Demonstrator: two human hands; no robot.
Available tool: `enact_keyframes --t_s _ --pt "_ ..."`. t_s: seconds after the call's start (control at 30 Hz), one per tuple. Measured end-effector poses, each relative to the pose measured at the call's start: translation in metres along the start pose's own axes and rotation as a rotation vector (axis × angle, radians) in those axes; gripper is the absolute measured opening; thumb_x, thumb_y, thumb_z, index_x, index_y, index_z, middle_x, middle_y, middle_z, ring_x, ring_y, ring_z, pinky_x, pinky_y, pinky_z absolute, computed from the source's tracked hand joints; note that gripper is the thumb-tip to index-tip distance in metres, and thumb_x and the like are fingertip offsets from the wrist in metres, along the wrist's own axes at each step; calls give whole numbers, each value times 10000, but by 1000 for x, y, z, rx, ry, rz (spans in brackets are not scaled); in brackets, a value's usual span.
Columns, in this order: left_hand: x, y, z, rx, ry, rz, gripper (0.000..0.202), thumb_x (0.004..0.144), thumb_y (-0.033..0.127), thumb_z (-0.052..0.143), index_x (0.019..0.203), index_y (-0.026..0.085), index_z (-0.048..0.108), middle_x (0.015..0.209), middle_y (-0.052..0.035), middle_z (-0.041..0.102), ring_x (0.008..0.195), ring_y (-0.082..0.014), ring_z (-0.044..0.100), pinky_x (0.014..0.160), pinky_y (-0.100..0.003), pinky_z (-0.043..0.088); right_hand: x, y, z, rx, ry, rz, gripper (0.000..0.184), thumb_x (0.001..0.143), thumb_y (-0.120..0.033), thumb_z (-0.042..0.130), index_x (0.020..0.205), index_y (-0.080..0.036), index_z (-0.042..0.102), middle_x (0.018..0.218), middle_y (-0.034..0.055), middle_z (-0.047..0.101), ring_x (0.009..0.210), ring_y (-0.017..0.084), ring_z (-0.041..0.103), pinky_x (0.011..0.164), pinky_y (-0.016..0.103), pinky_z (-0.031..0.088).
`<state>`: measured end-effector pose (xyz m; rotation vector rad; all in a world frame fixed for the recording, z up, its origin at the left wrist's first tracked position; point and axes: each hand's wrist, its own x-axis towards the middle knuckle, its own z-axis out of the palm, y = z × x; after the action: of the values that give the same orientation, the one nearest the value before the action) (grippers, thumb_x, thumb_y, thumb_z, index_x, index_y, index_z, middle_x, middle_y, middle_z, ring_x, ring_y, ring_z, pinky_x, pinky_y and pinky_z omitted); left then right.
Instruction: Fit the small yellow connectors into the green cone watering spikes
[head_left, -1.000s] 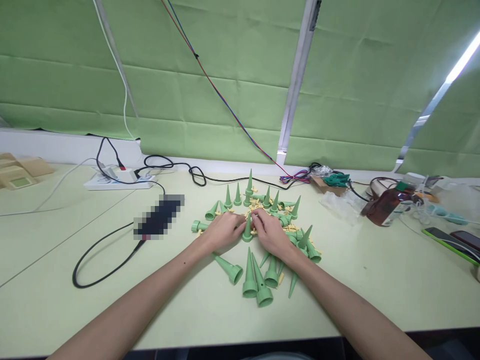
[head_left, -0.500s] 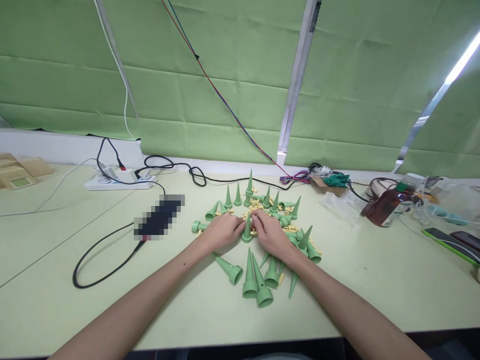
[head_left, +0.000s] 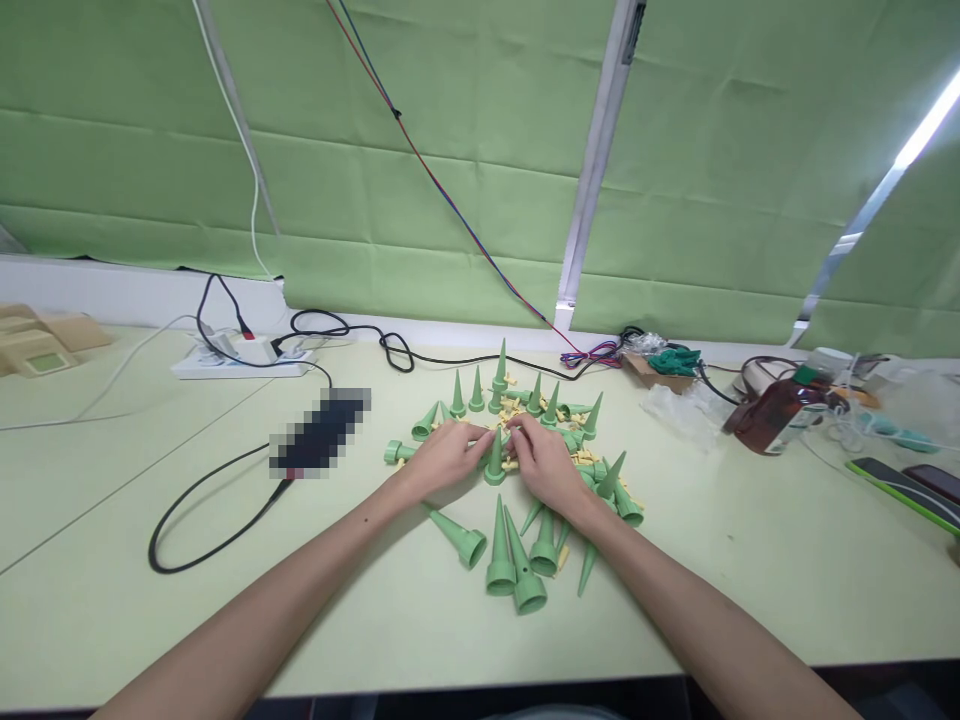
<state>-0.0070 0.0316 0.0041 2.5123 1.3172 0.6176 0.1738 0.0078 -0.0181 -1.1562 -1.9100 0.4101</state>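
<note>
My left hand (head_left: 448, 455) and right hand (head_left: 546, 462) have hardly moved. Fingertips now meet over the standing green cone (head_left: 494, 464) amid the cone pile (head_left: 525, 565) on the table (head_left: 360, 630); whether they pinch anything, I cannot tell.

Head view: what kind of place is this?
Probably a light-assembly or sorting bench. The left hand and right hand rest in a pile of identical green cones and small yellow bits; a power strip with loose cables lies on the table, green screens behind.
</note>
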Motion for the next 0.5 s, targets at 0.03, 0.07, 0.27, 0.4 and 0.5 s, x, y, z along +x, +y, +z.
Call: enact_keyframes --t_s 0.03,0.07,0.27,0.4,0.5 --pt "1 0 -1 -51 13 -3 526 976 446 282 614 175 550 534 6 470 521 -136 407 569 -272 291 0 1 0 -6 6 0 187 978 -214 371 1040 -196 547 784 35 675 722 191 645 698 299 458" --pt "1 1 -2 -98 23 -6 543 976 469 276 618 171 555 534 11 450 521 -129 390 571 -268 292 0 2 0 -10 10 -1 182 968 -207 388 1052 -195 549 792 36 680 723 193 646 697 301 461" --pt "3 4 -7 -283 27 -25 597 946 563 290 702 154 650 513 27 340 513 -115 322 551 -249 284 1 4 0 15 2 -24 221 927 -172 454 1121 -189 558 860 51 704 761 193 648 725 311 482" --pt "3 4 -7 -328 11 -15 613 936 581 290 717 140 655 509 28 325 517 -118 327 538 -242 284 2 5 1 70 -9 -9 229 902 -156 490 1117 -192 559 898 55 707 795 185 656 744 310 499" --pt "3 5 -8 -313 -12 1 613 944 571 274 722 144 654 510 25 334 514 -123 335 541 -246 288 2 6 1 73 -9 -8 219 887 -156 514 1099 -193 559 895 52 704 783 183 653 732 308 502"
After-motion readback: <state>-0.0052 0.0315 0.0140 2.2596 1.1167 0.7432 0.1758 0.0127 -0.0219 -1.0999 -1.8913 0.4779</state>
